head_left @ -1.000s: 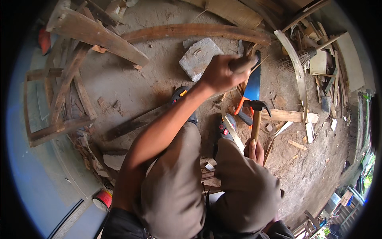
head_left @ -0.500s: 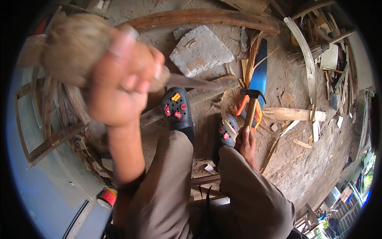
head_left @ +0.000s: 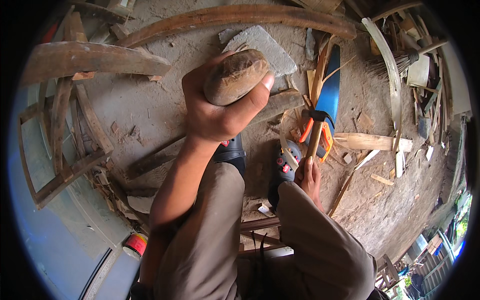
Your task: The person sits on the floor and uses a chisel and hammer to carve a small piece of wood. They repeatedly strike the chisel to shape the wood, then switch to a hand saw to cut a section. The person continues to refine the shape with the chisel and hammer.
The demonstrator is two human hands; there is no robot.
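My left hand (head_left: 215,117) is raised in front of me, fingers wrapped round the thick wooden handle of a chisel (head_left: 235,80). Its rounded butt end faces up, and its blade is hidden below the fist. Low by my right shoe (head_left: 286,162), my right hand (head_left: 311,180) grips a claw hammer (head_left: 315,137) by its wooden handle, head pointing away from me. Just beyond the hammer lies a handsaw (head_left: 328,92) with a blue blade and an orange and black handle. A wooden beam (head_left: 282,104) rests on the ground past my feet, partly behind my left hand.
A pale stone slab (head_left: 272,52) lies beyond the left hand. A long wooden beam (head_left: 240,19) spans the far side. Timber pieces (head_left: 95,60) and a wooden frame (head_left: 70,175) stand at left. Scrap wood and a stick broom (head_left: 395,67) are at right.
My left hand has swung right and away from me with the chisel, turning so the handle's butt faces up. The chisel's metal shaft, visible before, is hidden. My right hand and the hammer stay nearly still.
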